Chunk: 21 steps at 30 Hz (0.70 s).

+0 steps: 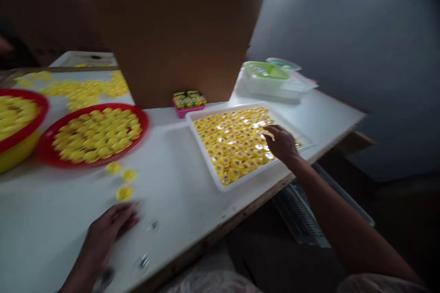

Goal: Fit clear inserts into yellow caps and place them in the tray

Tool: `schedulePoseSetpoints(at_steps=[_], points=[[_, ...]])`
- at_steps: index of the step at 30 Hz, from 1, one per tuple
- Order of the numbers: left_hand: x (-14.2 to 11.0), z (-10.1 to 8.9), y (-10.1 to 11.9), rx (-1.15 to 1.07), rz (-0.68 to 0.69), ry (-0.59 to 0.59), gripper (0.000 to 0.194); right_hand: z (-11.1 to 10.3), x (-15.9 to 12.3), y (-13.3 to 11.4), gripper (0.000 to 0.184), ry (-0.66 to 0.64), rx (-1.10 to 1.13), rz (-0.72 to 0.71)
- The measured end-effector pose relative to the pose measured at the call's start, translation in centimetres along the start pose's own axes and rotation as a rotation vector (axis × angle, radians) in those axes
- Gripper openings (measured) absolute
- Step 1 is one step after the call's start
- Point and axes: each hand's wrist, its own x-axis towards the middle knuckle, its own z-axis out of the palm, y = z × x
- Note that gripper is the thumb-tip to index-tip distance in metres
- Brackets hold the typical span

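Note:
My left hand rests low over the white table, its fingers curled together; what they hold, if anything, is hidden. Just beyond its fingertips lies a small yellow cup-like piece, with two more of the same behind it. My right hand reaches over the right side of a white tray, thumb and forefinger bent and slightly apart, with nothing plain between them. Rows of round yellow pieces with dark centres fill this tray. Small clear shiny pieces lie near my left wrist.
A red tray of yellow cups stands at left, beside a red-rimmed basin. More loose yellow pieces lie behind. A brown board rises at the back, with a pink box before it. Plastic containers stand back right.

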Motion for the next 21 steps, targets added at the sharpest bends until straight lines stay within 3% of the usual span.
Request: schedulePoseSetpoints(at_steps=[1, 3, 7, 10, 13, 17, 21], points=[[0.2, -0.2, 0.2, -0.038, -0.011, -0.002, 0.04, 0.2, -1.1, -2.2, 0.029, 0.095, 0.101, -0.116], [0.5, -0.5, 0.9, -0.083, 0.058, -0.012, 0.041, 0.8, -3.9, -7.3, 0.025, 0.081, 0.321, -0.317], [0.0, -0.6, 1.9, -0.04, 0.156, -0.041, 0.035, 3.0, -10.5, -17.7, 0.017, -0.316, 0.662, -0.639], [-0.9, -0.9, 1.5, 0.029, 0.18, -0.041, 0.031, 5.6, -13.8, -23.2, 0.015, -0.45, 0.689, -0.759], [-1.6, -1.4, 0.5, 0.109, 0.185, -0.04, 0.031, 8.0, -15.2, -25.9, 0.01, -0.443, 0.549, -0.876], [-2.3, -1.6, -1.0, 0.204, 0.155, -0.074, 0.031, 9.6, -15.8, -26.4, 0.011, -0.438, 0.354, -0.951], [-2.6, -1.2, -1.7, 0.273, 0.199, -0.131, 0.028, 9.8, -15.8, -26.3, 0.015, -0.427, 0.488, -0.864]])
